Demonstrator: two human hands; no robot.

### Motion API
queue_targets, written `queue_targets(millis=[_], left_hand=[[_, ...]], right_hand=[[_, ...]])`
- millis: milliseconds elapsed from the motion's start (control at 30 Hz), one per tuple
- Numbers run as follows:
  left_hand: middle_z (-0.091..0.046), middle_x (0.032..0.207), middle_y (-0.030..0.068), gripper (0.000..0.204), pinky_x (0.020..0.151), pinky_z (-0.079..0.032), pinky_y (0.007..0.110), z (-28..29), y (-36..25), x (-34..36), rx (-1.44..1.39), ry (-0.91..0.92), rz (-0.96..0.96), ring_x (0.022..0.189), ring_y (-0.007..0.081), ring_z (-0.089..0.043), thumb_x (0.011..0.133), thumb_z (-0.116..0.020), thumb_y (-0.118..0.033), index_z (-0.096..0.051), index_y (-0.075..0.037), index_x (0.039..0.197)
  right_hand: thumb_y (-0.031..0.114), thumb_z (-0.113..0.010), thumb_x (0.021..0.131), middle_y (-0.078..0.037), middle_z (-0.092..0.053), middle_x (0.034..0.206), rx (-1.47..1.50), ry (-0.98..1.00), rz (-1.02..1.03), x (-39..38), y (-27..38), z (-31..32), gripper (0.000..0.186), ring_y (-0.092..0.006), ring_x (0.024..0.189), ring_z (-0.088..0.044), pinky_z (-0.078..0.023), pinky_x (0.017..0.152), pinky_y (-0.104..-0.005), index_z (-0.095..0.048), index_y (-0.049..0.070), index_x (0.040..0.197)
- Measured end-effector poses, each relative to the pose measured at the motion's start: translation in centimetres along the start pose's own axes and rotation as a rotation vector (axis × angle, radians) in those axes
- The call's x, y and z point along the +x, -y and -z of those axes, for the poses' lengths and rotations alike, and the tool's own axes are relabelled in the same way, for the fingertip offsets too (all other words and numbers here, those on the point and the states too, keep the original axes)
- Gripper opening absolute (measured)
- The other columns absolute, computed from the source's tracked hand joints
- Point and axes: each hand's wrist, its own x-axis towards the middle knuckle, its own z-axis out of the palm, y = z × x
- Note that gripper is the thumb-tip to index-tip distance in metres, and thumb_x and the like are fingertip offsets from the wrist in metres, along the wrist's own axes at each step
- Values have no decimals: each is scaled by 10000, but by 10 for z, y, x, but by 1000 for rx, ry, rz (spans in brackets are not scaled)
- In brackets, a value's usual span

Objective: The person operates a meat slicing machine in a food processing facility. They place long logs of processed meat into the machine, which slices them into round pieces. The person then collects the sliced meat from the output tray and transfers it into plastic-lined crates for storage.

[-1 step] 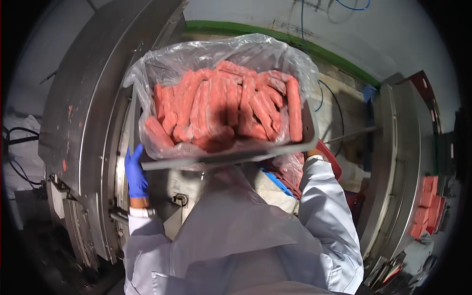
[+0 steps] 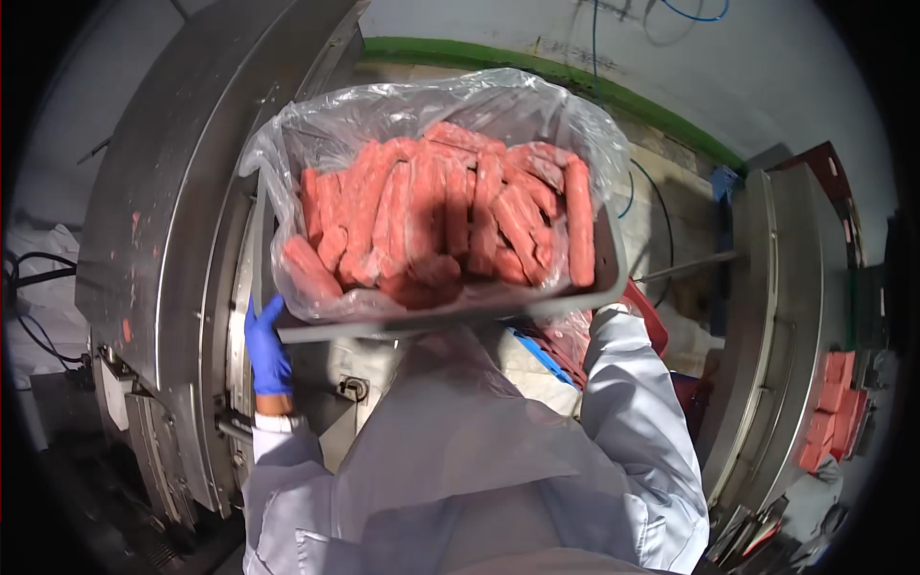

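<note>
The left hand (image 2: 266, 350), in a blue glove, is gripping the near left corner of a grey metal tray (image 2: 613, 261), fingers wrapping its underside. The right hand is sitting hidden under the tray's near right corner, so its grip cannot be told; only the white sleeve (image 2: 628, 402) is showing. The tray is being held raised at chest height, lined with a clear plastic bag (image 2: 402, 110) and carrying pink sausages (image 2: 446, 220) piled across it. A stainless steel machine (image 2: 182, 201) is standing just left of the tray
</note>
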Motion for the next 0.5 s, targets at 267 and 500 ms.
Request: queue_targets(millis=[267, 500], left_hand=[[-618, 1168, 122, 577, 886, -490, 332, 12, 6, 6, -22, -109, 108, 995, 225, -615, 747, -550, 32, -494, 22, 1322], [-639, 1104, 119, 573, 864, -512, 345, 9, 10, 6, -46, -202, 126, 950, 237, -635, 719, -560, 30, -523, 10, 1290]], right_hand=[[293, -632, 889, -90, -576, 905, -30, -157, -54, 34, -8, -31, 239, -229, 771, -602, -526, 690, -369, -596, 93, 1014], [292, -629, 890, -84, -578, 892, -51, -180, -53, 56, -7, -48, 229, -221, 754, -598, -520, 675, -362, -598, 95, 1004]])
